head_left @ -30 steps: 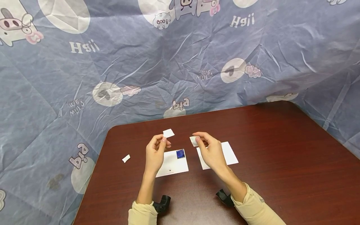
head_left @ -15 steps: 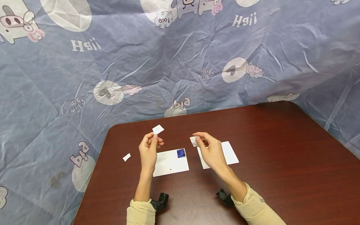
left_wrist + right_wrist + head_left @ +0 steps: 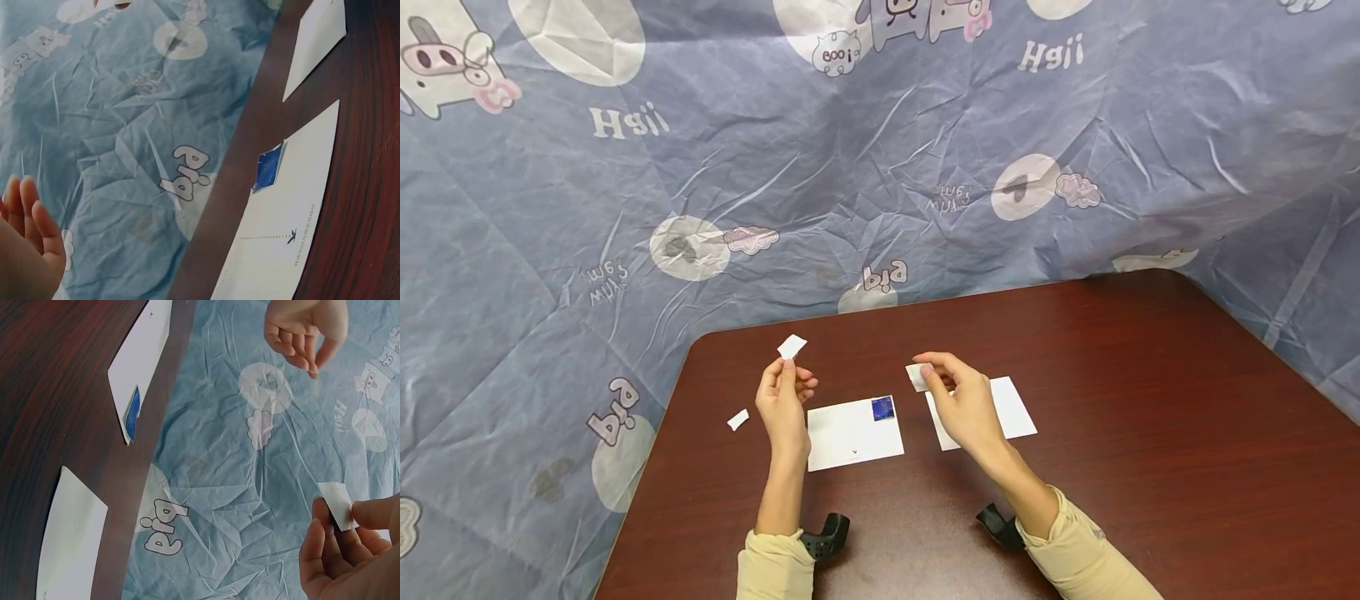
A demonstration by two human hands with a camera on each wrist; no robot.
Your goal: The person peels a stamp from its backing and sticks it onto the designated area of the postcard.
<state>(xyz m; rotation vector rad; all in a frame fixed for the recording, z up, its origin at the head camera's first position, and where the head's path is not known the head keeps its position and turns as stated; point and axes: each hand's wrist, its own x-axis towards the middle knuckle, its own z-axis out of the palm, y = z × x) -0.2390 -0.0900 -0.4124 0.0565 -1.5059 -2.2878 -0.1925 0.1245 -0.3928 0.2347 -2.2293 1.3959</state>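
My left hand pinches a small white piece of paper by its lower edge, held up over the table's left part. Between the thumb and fingers of my right hand is a small pale stamp with toothed edges, its plain side showing in the right wrist view. Below and between the hands lies a white postcard bearing a blue stamp in its upper right corner. A second white card lies partly hidden under my right hand in the head view.
A small white paper scrap lies at the left of the dark red-brown table. Behind the table hangs a creased blue printed sheet. Black wrist devices sit at both cuffs.
My left hand has moved left with its paper piece, away from my right hand and off the postcard's left part. My right hand stays in place with the stamp.
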